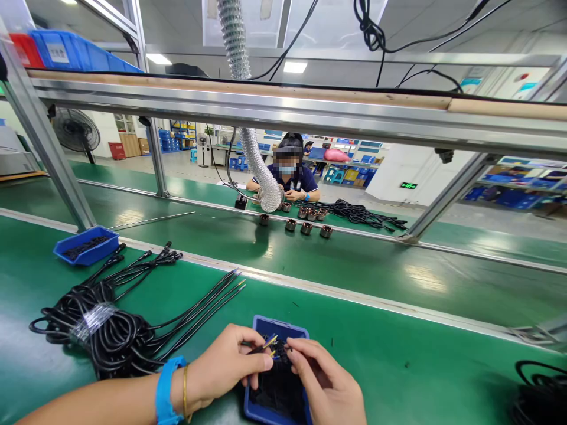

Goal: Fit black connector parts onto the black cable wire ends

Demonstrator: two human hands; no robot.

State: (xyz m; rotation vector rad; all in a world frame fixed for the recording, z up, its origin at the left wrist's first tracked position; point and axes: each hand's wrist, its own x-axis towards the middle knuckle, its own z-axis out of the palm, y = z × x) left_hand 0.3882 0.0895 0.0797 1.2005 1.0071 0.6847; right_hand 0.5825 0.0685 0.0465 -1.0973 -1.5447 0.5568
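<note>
Black cable end [261, 347] with bared coloured wires is pinched by the left hand [225, 366] above the blue tray [277, 386]; the right hand's [325, 383] fingertips close on a wire tip. A loose pinch could let the wires slip or fray.

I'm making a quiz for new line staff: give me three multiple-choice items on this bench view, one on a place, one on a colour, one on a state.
1. Where does the bundle of black cables lie?
A. to the left of the hands
B. inside the blue tray
C. on the top shelf

2. What colour is the wristband on the left arm?
A. red
B. blue
C. white

3. What are the left hand and right hand doing?
A. resting flat and open
B. pinching thin wire ends above the blue tray
C. lifting the cable bundle

Answers: 1 A, it rests on the green mat beside the left arm. 2 B, the band is bright blue. 3 B, the fingertips of both close on yellow-tipped wires above the tray.
</note>
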